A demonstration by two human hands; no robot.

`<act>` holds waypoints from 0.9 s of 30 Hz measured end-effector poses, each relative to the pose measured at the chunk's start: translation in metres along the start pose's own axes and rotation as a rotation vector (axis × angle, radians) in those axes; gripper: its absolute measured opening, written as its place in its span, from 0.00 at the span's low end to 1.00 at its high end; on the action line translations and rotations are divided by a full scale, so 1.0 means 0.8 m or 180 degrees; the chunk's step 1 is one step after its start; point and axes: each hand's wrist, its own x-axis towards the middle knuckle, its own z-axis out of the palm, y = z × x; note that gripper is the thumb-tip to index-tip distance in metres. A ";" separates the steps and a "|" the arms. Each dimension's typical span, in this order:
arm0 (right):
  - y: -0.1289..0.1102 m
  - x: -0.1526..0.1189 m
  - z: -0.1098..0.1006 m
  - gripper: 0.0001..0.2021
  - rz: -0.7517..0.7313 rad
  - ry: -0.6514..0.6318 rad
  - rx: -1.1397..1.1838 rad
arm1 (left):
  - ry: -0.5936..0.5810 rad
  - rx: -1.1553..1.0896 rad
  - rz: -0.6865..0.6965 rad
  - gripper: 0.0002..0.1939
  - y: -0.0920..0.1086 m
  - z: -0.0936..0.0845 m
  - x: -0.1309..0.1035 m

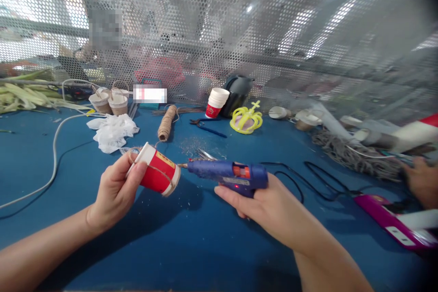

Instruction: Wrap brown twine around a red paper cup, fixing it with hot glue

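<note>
Head view: above the worktop [219, 251], my left hand [114, 191] pinches the paper cup [153, 179], my right hand [262, 207] grips the glue gun [212, 171], and a wobble at its nozzle [184, 165] could misglue the twine [164, 173]

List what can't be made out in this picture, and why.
All in the head view:
Red paper cup: inside hidden by its own tilted wall.
Glue gun: most of the handle covered by the right hand.
Label on the gun: lettering too small and blurred.
Another person's hand: blurred, cut off by the right edge.
</note>
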 end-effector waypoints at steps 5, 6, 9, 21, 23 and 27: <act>0.011 0.021 -0.005 0.11 0.0075 0.0035 0.0176 | 0.0006 -0.0037 -0.0009 0.08 0.005 0.003 0.005; 0.017 0.029 -0.007 0.12 0.0096 0.0150 0.0296 | 0.0008 -0.0052 -0.0044 0.08 0.006 0.003 0.006; 0.040 0.059 -0.015 0.13 0.0138 0.0851 0.0416 | -0.0038 -0.0141 -0.0191 0.09 0.008 0.005 0.008; 0.090 0.143 -0.012 0.18 0.0709 0.1125 -0.0490 | -0.0319 -0.0910 -0.0630 0.12 0.001 0.010 0.007; 0.077 0.134 -0.009 0.16 0.0530 0.1178 -0.0679 | -0.0339 -0.0941 -0.0682 0.12 0.002 0.010 0.007; 0.024 0.105 0.005 0.07 -0.0001 0.1038 -0.0834 | -0.0419 -0.0866 -0.0691 0.12 0.001 0.010 0.006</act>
